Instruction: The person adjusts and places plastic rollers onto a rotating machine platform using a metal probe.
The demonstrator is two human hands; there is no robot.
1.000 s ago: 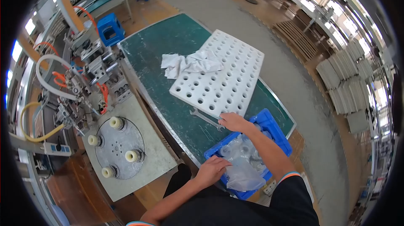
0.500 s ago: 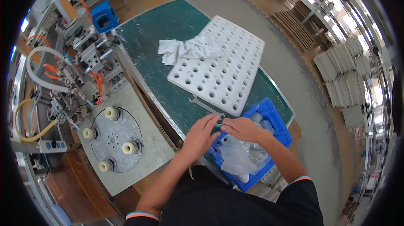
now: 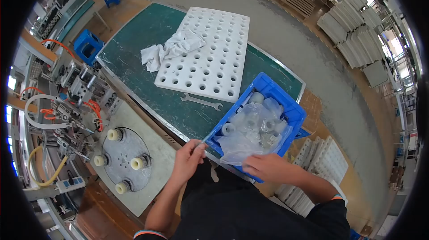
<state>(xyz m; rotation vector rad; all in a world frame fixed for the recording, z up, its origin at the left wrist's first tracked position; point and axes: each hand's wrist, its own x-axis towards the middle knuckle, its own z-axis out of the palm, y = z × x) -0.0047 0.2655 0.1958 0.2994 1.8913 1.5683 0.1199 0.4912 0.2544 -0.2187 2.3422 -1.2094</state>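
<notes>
My left hand is beside the near left corner of a blue plastic bin, thumb and fingers pressed together. A small pale bit shows at its fingertips; I cannot tell what it is. Over the bin's near edge is my right hand, fingers curled and smeared by motion, right at the clear plastic bag. Inside the bin, the bag lies among several translucent cylindrical parts. An open-ended wrench rests on the green table, left of the bin.
A white board with rows of holes lies on the table, a crumpled white cloth over its left side. To the left stands a machine with a round turntable bearing several cream cylindrical pieces. Perforated boards are stacked right of the bin.
My hands were close together over the bin's left edge; they have moved apart, the left toward the table edge, the right down to the bin's near side. The view has shifted.
</notes>
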